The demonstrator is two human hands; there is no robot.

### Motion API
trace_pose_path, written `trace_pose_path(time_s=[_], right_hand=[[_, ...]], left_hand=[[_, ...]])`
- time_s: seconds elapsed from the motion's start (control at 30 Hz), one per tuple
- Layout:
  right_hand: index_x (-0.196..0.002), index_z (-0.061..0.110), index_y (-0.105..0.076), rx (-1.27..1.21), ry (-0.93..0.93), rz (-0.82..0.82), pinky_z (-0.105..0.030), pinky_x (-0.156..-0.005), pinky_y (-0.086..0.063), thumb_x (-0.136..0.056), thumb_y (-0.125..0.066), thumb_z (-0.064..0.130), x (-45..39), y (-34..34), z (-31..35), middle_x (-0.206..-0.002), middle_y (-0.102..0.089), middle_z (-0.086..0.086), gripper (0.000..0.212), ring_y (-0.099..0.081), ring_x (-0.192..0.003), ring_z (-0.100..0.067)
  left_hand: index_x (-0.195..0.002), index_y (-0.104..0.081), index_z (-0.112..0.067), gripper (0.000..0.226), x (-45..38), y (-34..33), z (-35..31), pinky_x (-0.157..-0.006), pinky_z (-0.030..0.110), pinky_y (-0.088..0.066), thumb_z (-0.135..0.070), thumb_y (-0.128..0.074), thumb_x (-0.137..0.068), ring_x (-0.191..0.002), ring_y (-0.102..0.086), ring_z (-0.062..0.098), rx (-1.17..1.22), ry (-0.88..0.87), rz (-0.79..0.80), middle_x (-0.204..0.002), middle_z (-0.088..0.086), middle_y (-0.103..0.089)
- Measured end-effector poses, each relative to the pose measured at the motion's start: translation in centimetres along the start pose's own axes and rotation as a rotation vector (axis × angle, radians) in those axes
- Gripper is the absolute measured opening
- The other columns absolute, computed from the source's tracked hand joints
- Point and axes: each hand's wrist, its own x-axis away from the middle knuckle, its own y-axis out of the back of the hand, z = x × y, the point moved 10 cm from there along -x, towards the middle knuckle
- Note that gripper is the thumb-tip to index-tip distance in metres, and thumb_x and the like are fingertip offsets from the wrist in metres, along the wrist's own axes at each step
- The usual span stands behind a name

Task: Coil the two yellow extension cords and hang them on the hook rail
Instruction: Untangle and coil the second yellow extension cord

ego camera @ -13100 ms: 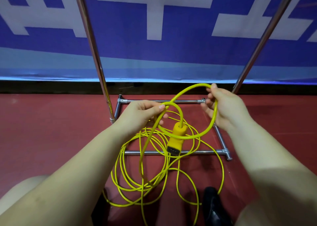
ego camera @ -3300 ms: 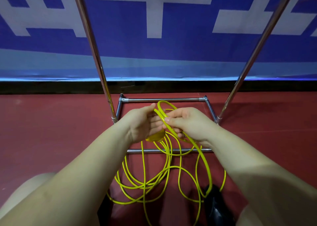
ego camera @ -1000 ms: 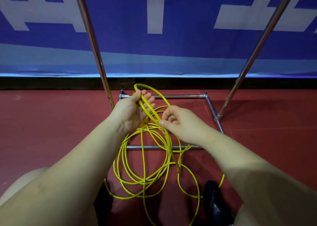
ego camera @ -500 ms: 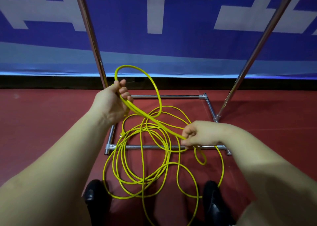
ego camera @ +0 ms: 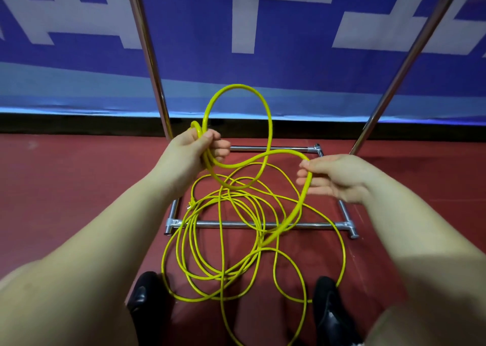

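My left hand (ego camera: pixel 196 151) grips a few gathered loops of thick yellow extension cord (ego camera: pixel 265 109); one loop stands up above the fist. From there the cord sweeps right and drapes over my right hand (ego camera: pixel 334 177), whose fingers are straight and spread. It then drops to a loose tangle of thinner-looking yellow cord (ego camera: pixel 223 261) on the red floor, with a small plug (ego camera: pixel 190 205) at its left. The tangle lies over the rack's chrome base frame (ego camera: pixel 315 225). I cannot tell the two cords apart in the pile. No hooks are in view.
Two chrome uprights (ego camera: pixel 150 56) (ego camera: pixel 410 56) rise from the base, in front of a blue and white banner (ego camera: pixel 242 30). My black shoes (ego camera: pixel 143 295) (ego camera: pixel 328 301) stand at either side of the cord pile on the red floor.
My right hand has let go its pinch, opened and moved up and right, carrying a wider bight of cord. My left hand has shifted right with its loops.
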Motion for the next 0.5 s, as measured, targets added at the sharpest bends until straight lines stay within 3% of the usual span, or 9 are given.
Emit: trace_pose_path(time_s=[0.1, 0.2, 0.3, 0.4, 0.5], right_hand=[[-0.08, 0.005, -0.055, -0.334, -0.003, -0.004, -0.022, -0.043, -0.053, -0.095, -0.048, 0.01, 0.2, -1.0, 0.6, -0.055, -0.066, -0.003, 0.017, -0.067, -0.049, -0.01], [-0.078, 0.004, -0.054, -0.543, 0.003, -0.03, -0.022, -0.04, -0.051, -0.095, -0.048, 0.01, 0.0, -1.8, 0.9, -0.049, -0.064, -0.004, 0.019, -0.066, -0.047, -0.011], [-0.078, 0.003, -0.054, -0.738, -0.027, -0.054, -0.026, -0.039, -0.051, -0.095, -0.05, 0.009, -0.2, -2.3, 0.9, -0.055, -0.064, -0.01, 0.018, -0.066, -0.046, -0.016], [-0.08, 0.0, -0.053, -0.863, -0.042, -0.062, -0.029, -0.037, -0.051, -0.094, -0.05, 0.008, -0.4, -2.7, 1.0, -0.078, -0.06, -0.012, 0.017, -0.065, -0.044, -0.02], [-0.077, 0.0, -0.054, -0.914, -0.048, -0.09, -0.027, -0.037, -0.05, -0.095, -0.05, 0.008, -0.7, -2.6, 1.1, -0.074, -0.06, -0.011, 0.02, -0.065, -0.047, -0.022]], left_hand=[[-0.086, -0.053, -0.009, 0.02, 0.6, -1.6, 0.3, -0.071, 0.022, -0.056, -0.011, -0.04, -0.1, -0.069, -0.068, 0.01, -0.144, -0.019, 0.072, -0.076, 0.003, -0.071], [-0.086, -0.056, -0.007, 0.02, 1.3, -3.5, 1.0, -0.073, 0.02, -0.056, -0.009, -0.041, -0.099, -0.071, -0.069, 0.008, -0.21, -0.006, 0.123, -0.086, 0.009, -0.068], [-0.09, -0.061, -0.008, 0.018, 2.0, -4.9, 1.4, -0.071, 0.02, -0.056, -0.012, -0.045, -0.098, -0.074, -0.069, 0.008, -0.326, -0.004, 0.163, -0.088, 0.005, -0.069], [-0.101, -0.065, -0.003, 0.022, 2.8, -5.9, 1.8, -0.078, 0.026, -0.056, -0.018, -0.049, -0.097, -0.08, -0.069, 0.011, -0.516, -0.012, 0.229, -0.088, 0.001, -0.071], [-0.104, -0.063, -0.004, 0.02, 3.5, -7.2, 1.9, -0.079, 0.023, -0.056, -0.014, -0.046, -0.098, -0.084, -0.068, 0.008, -0.502, 0.026, 0.302, -0.094, 0.003, -0.07]])
